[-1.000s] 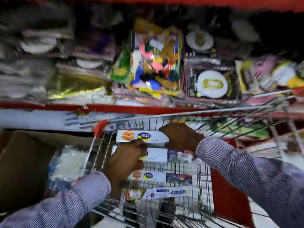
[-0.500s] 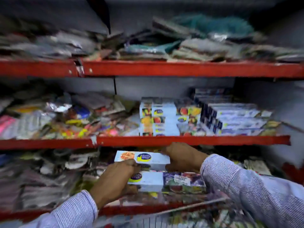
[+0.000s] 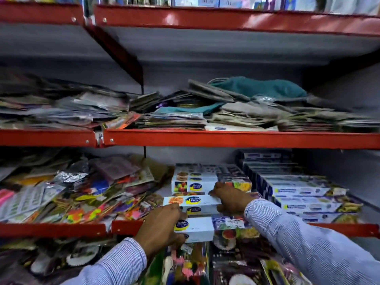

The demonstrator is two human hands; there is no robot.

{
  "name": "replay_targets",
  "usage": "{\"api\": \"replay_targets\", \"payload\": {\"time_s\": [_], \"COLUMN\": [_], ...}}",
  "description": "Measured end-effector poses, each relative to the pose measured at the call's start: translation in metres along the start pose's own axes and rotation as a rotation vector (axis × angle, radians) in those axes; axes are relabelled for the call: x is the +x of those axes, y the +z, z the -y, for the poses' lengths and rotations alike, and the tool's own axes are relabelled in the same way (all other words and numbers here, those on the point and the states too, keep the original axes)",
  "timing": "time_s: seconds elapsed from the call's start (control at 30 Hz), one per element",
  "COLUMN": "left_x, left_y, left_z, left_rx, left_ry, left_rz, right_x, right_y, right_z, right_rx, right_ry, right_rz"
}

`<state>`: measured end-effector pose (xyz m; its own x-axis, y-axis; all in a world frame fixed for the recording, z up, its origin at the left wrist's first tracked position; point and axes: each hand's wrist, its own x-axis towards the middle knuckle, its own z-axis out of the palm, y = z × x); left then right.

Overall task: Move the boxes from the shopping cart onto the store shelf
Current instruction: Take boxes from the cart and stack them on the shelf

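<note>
I hold a small stack of long white boxes with blue-and-yellow oval logos between both hands, level with the red front lip of the shelf. My left hand grips the stack's left end, fingers under the lowest box. My right hand clasps the right end of the upper boxes. Just behind the stack, a pile of the same boxes lies on the shelf. The shopping cart is out of view.
Long blue-and-white boxes fill the shelf to the right. Loose colourful packets crowd its left half. Flat packets and a teal cloth lie on the shelf above. More packets fill the tier below my hands.
The stack of boxes rose out of the cart up to shelf level and moved toward the matching pile. My view tilted upward, so the cart dropped out of sight.
</note>
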<state>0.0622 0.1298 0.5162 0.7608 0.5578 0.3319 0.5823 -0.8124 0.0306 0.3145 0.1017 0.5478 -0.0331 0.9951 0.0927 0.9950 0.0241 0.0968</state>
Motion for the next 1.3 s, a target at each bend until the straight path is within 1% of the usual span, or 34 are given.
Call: {"api": "replay_targets", "payload": {"time_s": [0.13,0.37,0.6,0.77,0.97,1.13,1.3], "left_x": [0.021,0.04,0.052,0.062,0.074,0.09,0.105], "left_y": [0.012,0.03,0.031,0.035,0.041,0.039,0.054], "left_z": [0.001,0.008,0.013,0.014,0.019,0.019,0.016], "left_rx": [0.03,0.007,0.03,0.033,0.0,-0.075,-0.11], "left_ry": [-0.031,-0.042,-0.038,-0.024,-0.025,-0.056,-0.081], "left_rz": [0.026,0.046,0.057,0.061,0.056,0.015,-0.014], "right_x": [0.029,0.055,0.059,0.05,0.053,0.048,0.033], "right_y": [0.02,0.046,0.047,0.038,0.044,0.041,0.042], "right_z": [-0.019,-0.035,-0.037,-0.03,-0.047,-0.056,-0.057], "right_rx": [0.034,0.117,0.089,-0.028,0.131,0.299,0.33], "right_ry": [0.031,0.055,0.031,0.086,0.139,0.099,0.046], "right_rz": [0.012,0.015,-0.064,-0.131,-0.178,-0.243,-0.2]}}
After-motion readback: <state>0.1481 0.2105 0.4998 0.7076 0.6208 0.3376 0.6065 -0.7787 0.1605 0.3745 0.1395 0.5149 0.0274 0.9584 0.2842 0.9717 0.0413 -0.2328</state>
